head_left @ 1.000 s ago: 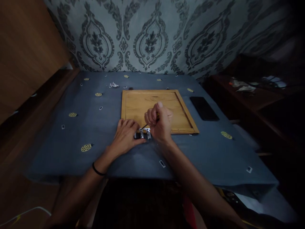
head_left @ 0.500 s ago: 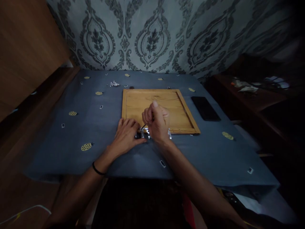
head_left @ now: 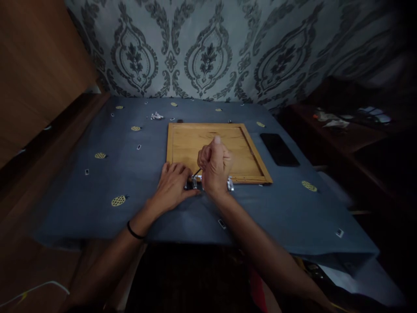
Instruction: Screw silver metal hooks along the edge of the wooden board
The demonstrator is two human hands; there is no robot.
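A square wooden panel (head_left: 185, 143) with a raised frame lies on the blue patterned cloth (head_left: 130, 182). At its near edge sits a metal hinge (head_left: 230, 183), partly hidden by my hands. My left hand (head_left: 171, 187) presses flat beside the hinge with its fingers stretched out. My right hand (head_left: 215, 167) is closed in a fist round a screwdriver (head_left: 196, 173), whose thin shaft points down-left at the hinge.
A black phone (head_left: 279, 149) lies right of the panel. Small metal parts (head_left: 156, 116) and screws are scattered on the cloth at the back left. A wooden cabinet (head_left: 35, 74) stands at the left, a dark cluttered table (head_left: 345, 130) at the right.
My right hand has shifted slightly on the screwdriver, so the hinge's right part now shows beside my wrist. My left hand has stayed in place.
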